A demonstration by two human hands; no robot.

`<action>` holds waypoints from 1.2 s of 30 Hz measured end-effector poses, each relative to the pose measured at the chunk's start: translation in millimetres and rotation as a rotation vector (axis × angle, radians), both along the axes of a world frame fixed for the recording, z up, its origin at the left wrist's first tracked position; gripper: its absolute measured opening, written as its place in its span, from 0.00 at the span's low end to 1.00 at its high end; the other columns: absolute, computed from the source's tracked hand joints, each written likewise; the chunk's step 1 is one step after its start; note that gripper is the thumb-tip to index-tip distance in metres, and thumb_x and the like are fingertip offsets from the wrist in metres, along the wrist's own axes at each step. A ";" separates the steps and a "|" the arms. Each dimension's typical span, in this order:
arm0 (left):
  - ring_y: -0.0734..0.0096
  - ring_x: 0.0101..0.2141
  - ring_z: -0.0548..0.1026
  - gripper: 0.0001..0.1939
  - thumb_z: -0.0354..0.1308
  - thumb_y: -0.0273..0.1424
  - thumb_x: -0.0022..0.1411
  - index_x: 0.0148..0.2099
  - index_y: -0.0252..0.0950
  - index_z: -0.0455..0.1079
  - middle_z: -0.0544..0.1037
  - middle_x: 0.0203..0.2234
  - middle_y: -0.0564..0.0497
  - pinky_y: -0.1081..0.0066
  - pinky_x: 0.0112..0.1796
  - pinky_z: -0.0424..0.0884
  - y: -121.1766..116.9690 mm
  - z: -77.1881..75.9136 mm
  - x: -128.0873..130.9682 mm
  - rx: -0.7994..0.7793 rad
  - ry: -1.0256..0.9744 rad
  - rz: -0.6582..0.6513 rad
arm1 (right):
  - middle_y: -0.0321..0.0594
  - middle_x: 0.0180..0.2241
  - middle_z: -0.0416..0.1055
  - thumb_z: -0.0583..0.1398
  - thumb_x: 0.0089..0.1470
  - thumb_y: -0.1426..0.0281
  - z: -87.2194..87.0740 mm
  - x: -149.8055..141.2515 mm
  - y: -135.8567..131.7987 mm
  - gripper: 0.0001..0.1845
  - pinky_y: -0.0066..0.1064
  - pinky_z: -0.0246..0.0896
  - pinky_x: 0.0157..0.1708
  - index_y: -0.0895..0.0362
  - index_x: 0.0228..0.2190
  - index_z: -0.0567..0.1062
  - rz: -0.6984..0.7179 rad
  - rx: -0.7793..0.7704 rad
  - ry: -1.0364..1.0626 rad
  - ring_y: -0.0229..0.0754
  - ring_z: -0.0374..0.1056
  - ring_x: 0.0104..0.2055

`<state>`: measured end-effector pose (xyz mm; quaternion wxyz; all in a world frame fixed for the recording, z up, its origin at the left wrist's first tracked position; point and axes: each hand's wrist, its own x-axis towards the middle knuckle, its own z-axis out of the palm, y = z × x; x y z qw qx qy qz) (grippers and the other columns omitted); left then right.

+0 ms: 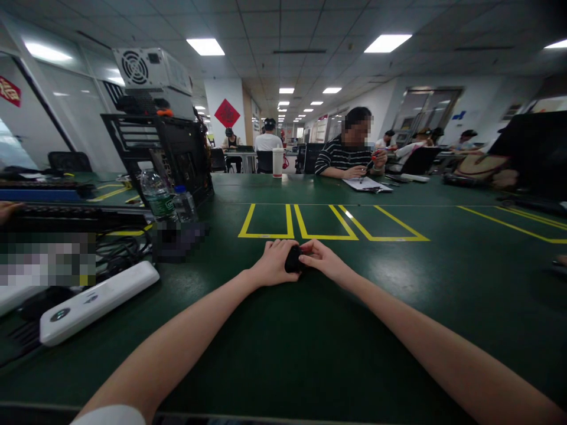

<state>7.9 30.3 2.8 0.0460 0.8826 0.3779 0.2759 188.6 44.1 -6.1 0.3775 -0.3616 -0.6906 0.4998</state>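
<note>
My left hand (277, 262) is wrapped around a small black rounded object (293, 260), thumb at the near side and fingers over the far side. The object's exact kind cannot be made out, as the hands cover much of it. From the right, my right hand (325, 261) closes thumb and fingertips on the object's right edge. Whether a smaller part sits between those fingertips is hidden. Both hands are low over the green tabletop (283, 354), just in front of the yellow tape outlines (325, 237).
To the left are a white power strip (101, 301), dark cables, two plastic bottles (157, 192) and an open black computer case (177, 153) with a power supply (150, 71) on top. A white cup (277, 162) stands at the far edge. Across the table sits a person (345, 147) with a clipboard (365, 184).
</note>
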 end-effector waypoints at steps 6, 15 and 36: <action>0.58 0.43 0.64 0.31 0.59 0.38 0.44 0.50 0.38 0.53 0.65 0.42 0.46 0.59 0.43 0.56 0.9 -0.7 0.5 0.001 0.009 0.000 | 0.38 0.38 0.64 0.61 0.42 0.69 8.5 2.6 -4.3 0.16 0.41 0.59 0.43 0.56 0.35 0.64 0.097 -0.010 -0.036 0.41 0.64 0.41; 0.58 0.44 0.63 0.30 0.59 0.37 0.45 0.50 0.38 0.53 0.65 0.43 0.47 0.59 0.44 0.56 0.4 -0.3 0.1 -0.010 -0.002 -0.002 | 0.36 0.35 0.64 0.59 0.44 0.65 6.6 0.3 -4.1 0.12 0.40 0.59 0.43 0.55 0.32 0.64 0.041 0.024 -0.009 0.40 0.63 0.39; 0.58 0.43 0.63 0.31 0.59 0.38 0.44 0.50 0.38 0.53 0.65 0.43 0.47 0.59 0.44 0.55 3.2 -4.4 0.9 0.009 -0.007 0.007 | 0.38 0.36 0.65 0.59 0.43 0.64 4.7 2.4 1.0 0.15 0.41 0.58 0.43 0.56 0.35 0.65 0.028 0.008 -0.045 0.41 0.63 0.40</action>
